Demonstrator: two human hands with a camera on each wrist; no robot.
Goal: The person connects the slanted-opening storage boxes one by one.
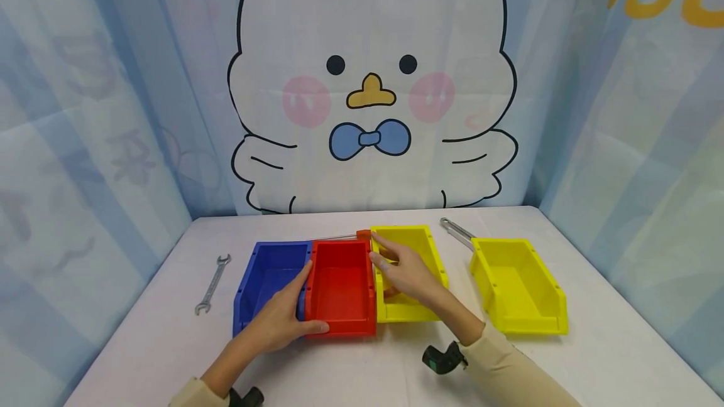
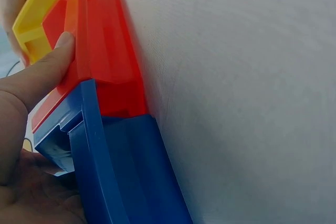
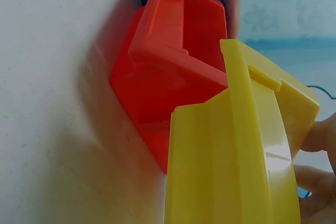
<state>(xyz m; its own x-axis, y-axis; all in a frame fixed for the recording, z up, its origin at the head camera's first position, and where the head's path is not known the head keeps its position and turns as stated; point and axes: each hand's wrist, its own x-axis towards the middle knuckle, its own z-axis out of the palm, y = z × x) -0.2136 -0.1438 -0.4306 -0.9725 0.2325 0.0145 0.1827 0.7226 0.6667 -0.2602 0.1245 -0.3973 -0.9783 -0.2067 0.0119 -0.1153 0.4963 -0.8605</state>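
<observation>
A blue bin (image 1: 271, 278), a red bin (image 1: 342, 284) and a yellow bin (image 1: 415, 244) stand side by side in the head view. My left hand (image 1: 279, 325) holds the red bin, its thumb on the front rim and its fingers along the wall beside the blue bin. My right hand (image 1: 410, 275) grips the yellow bin at its left wall, with some fingers inside. In the right wrist view that yellow bin (image 3: 210, 156) sits close against the red bin (image 3: 168, 77). The left wrist view shows my thumb (image 2: 50, 66) on the red rim; other fingertips are hidden.
A second yellow bin (image 1: 523, 287) stands apart at the right. Behind it lies a silver metal tool (image 1: 458, 231), partly hidden. A double-ended wrench (image 1: 212, 284) lies at the left. A screwdriver with an orange handle (image 1: 363, 235) lies behind the red bin. Curtains surround the white table (image 1: 141, 331).
</observation>
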